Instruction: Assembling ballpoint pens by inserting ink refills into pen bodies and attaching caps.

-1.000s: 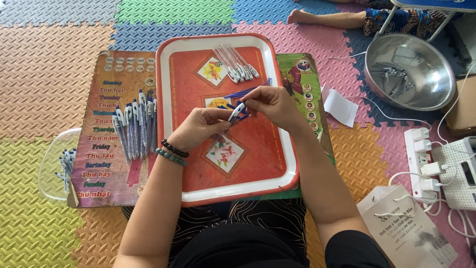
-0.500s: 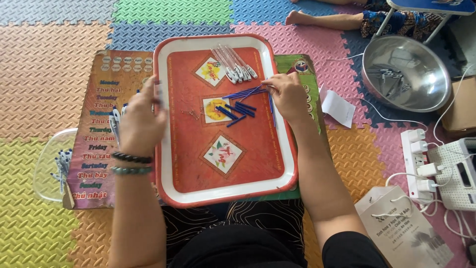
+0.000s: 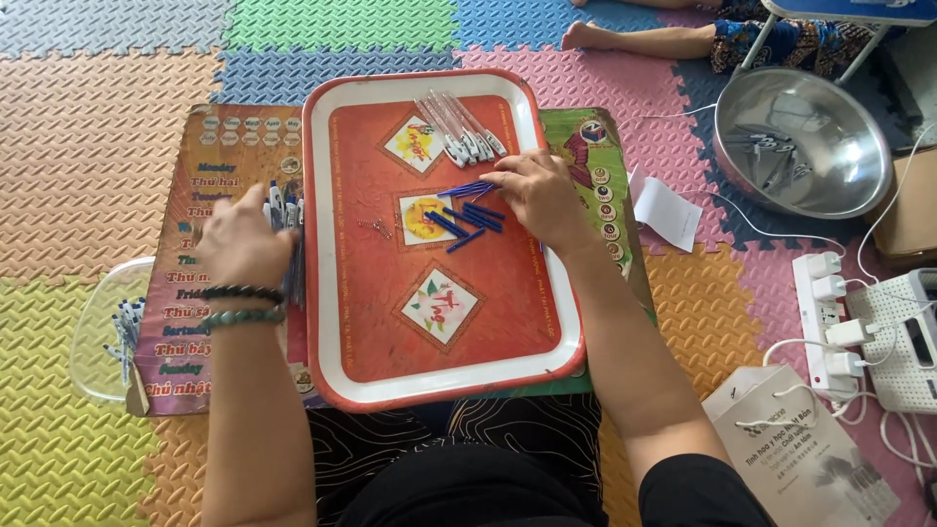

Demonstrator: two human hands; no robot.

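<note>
Tray: the orange rectangular plastic tray with white rim point(image 3: 337, 244) is taken as landmark.
Done: finished blue-and-white pens point(image 3: 283, 220) are piled left of the tray, under the left hand point(image 3: 239, 244), fingers curled loosely on them.
Left: clear pen barrels point(image 3: 459, 127) at the tray's top and loose blue refills point(image 3: 467, 217) at its centre are judged unassembled.
Right hand point(image 3: 537, 195): fingers narrowed, touching the refills.

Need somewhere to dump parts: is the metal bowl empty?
Not empty: the metal bowl holds several small pen parts lying in its bottom.

The scene is evenly and brightly lit; glare is seen in the steel bowl point(image 3: 800, 141); shadows are kept soft.
</note>
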